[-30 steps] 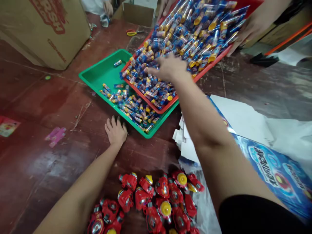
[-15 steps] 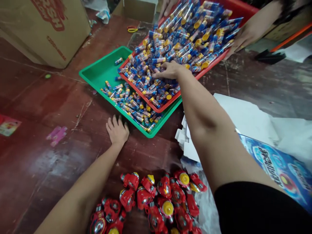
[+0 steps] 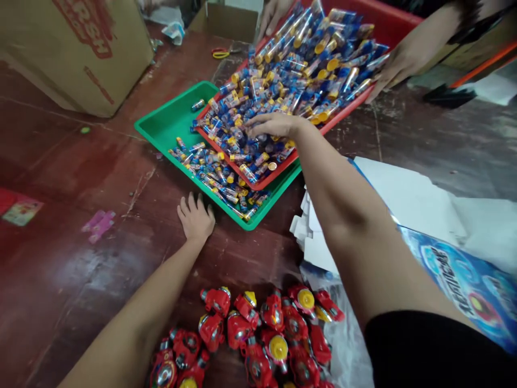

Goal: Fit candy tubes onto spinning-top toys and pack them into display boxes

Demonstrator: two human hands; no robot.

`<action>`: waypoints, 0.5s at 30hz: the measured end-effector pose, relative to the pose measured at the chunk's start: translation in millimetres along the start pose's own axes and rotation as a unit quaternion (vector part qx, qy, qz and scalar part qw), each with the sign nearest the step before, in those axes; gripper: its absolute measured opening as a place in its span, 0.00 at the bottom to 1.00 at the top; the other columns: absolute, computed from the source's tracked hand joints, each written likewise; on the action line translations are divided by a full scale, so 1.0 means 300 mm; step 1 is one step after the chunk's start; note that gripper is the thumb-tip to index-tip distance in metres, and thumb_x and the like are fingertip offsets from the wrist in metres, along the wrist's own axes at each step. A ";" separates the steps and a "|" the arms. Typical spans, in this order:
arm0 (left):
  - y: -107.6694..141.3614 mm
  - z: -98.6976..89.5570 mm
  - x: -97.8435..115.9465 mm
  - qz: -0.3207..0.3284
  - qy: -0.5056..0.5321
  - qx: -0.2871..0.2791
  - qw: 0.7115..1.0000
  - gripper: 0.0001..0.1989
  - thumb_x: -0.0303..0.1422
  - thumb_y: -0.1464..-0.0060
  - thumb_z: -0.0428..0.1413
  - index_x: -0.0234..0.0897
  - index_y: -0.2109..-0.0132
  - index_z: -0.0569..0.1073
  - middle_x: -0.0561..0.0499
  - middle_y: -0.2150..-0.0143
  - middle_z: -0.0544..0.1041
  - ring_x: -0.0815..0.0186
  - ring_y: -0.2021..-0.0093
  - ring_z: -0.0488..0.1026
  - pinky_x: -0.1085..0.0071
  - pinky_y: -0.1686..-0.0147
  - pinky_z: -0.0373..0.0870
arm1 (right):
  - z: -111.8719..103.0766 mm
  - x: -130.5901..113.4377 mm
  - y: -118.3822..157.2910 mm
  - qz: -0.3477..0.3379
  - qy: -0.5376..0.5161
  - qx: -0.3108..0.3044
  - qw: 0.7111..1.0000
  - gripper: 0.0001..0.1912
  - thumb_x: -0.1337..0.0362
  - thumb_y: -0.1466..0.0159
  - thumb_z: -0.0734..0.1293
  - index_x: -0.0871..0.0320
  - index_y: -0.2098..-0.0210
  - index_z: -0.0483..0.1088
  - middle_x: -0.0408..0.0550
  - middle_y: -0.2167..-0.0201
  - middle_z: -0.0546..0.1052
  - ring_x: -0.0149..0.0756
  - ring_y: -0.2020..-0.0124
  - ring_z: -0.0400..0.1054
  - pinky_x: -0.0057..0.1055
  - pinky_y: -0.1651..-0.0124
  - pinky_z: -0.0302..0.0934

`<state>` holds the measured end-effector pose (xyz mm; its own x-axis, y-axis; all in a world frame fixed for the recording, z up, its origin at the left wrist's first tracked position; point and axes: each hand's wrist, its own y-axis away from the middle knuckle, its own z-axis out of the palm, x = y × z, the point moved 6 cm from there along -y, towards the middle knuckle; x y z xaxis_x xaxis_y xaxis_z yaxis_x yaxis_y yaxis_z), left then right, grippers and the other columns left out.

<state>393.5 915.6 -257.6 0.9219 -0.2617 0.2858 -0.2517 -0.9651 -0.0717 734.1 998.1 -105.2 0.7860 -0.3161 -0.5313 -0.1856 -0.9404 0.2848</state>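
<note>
My left hand (image 3: 196, 218) lies flat on the dark red floor with its fingers spread, just beside the near edge of the green tray (image 3: 155, 129). Over the red tray (image 3: 283, 168) reaches my right hand (image 3: 272, 125), fingers stretched out on a heap of small clear tubes (image 3: 258, 89) with blue and yellow ends. Its fingertips touch the heap; no tube shows gripped in it. The red tray tilts down over the green one, where more tubes (image 3: 218, 175) lie. Another person's hands (image 3: 406, 51) hold the red tray at its far sides.
Rows of red toys (image 3: 262, 328) with yellow parts lie on the floor near me. White and blue printed card (image 3: 440, 199) is to the right. A cardboard box (image 3: 76, 59) stands at the back left. Yellow-handled scissors (image 3: 221, 53) lie beyond the trays.
My right hand has moved slightly left across the tubes, its fingers flatter. The heap in the red tray has shifted a little toward its low end. My left hand stays put.
</note>
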 end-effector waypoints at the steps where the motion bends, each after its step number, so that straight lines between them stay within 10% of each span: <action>1: 0.002 -0.006 0.004 0.000 -0.005 -0.005 1.000 0.31 0.39 0.31 0.50 0.31 0.27 0.68 0.34 0.23 0.61 0.37 0.22 0.52 0.35 0.24 0.48 | 0.010 -0.009 -0.001 -0.003 0.012 -0.007 1.000 0.31 0.49 0.37 0.74 0.43 0.35 0.76 0.42 0.32 0.75 0.55 0.31 0.67 0.54 0.27 0.59; 11: -0.001 0.015 -0.003 0.021 -0.027 0.013 0.999 0.30 0.40 0.29 0.50 0.32 0.27 0.69 0.37 0.23 0.62 0.37 0.23 0.54 0.37 0.25 0.52 | 0.153 -0.240 0.153 -0.071 0.157 -0.045 0.984 0.52 0.41 0.40 0.77 0.39 0.22 0.56 0.52 0.20 0.54 0.69 0.26 0.60 0.64 0.28 0.59; 15: -0.004 0.029 -0.014 0.026 -0.030 0.021 0.999 0.30 0.40 0.29 0.49 0.32 0.26 0.68 0.37 0.22 0.61 0.37 0.23 0.53 0.37 0.24 0.50 | -0.010 -0.161 0.119 -0.022 0.134 0.123 0.983 0.45 0.36 0.32 0.68 0.41 0.22 0.55 0.55 0.18 0.47 0.74 0.26 0.57 0.69 0.29 0.54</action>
<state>392.6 917.8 -267.1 0.9243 -0.3098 0.2230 -0.2878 -0.9494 -0.1262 691.1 980.2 -67.0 0.9177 -0.2610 -0.2996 -0.2592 -0.9647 0.0466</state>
